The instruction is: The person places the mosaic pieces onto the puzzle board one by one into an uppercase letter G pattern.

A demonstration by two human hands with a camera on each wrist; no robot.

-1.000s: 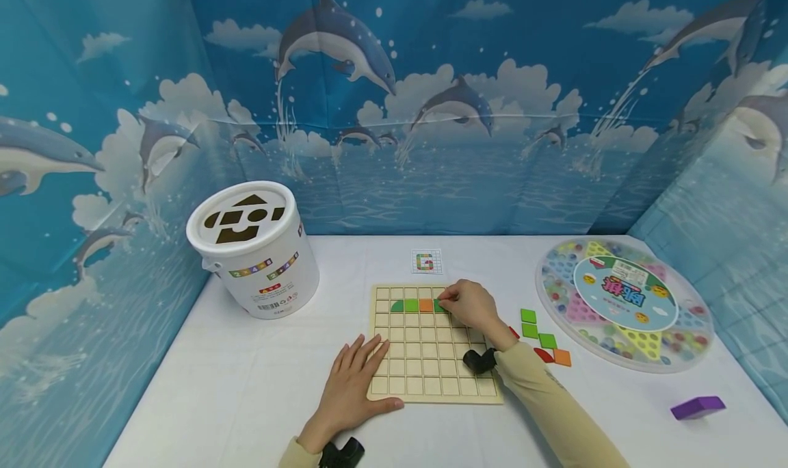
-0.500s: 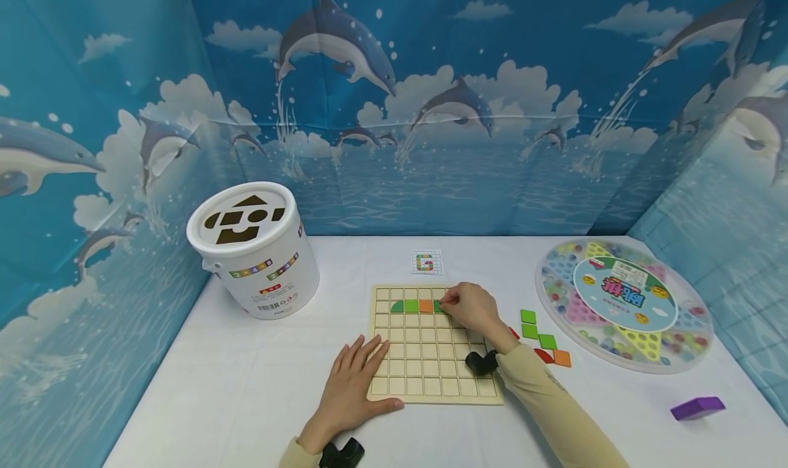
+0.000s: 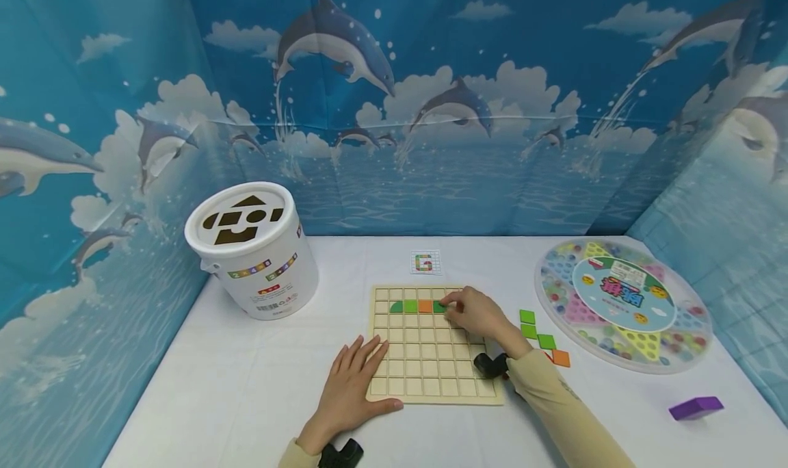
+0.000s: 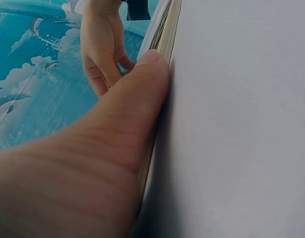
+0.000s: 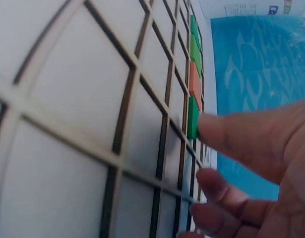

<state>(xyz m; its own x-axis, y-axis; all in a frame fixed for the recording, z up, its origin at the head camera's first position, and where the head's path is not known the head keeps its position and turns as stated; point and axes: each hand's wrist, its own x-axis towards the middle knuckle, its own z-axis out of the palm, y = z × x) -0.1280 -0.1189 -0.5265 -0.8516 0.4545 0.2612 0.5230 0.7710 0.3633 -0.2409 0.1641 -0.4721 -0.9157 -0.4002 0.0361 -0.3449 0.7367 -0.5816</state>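
A wooden grid board (image 3: 431,369) lies on the white table. Its second row holds two green tiles (image 3: 403,306), an orange tile (image 3: 425,306) and another green tile (image 3: 438,306). My right hand (image 3: 458,308) reaches over the board's right side. One outstretched finger (image 5: 241,136) touches the near edge of that last green tile (image 5: 193,118), and the other fingers curl loosely below it. My left hand (image 3: 353,379) lies flat on the board's near left corner, its thumb (image 4: 137,94) against the board's edge (image 4: 166,42).
Loose green tiles (image 3: 528,323) and an orange one (image 3: 561,358) lie right of the board. A small pattern card (image 3: 427,262) sits behind it. There is a white shape-sorter bucket (image 3: 252,249) at the left, a round marble game (image 3: 622,304) at the right and a purple block (image 3: 695,408) near right.
My right wrist and forearm have drawn slightly right and toward me while the fingertips stay at the green tile. The left hand has not moved.
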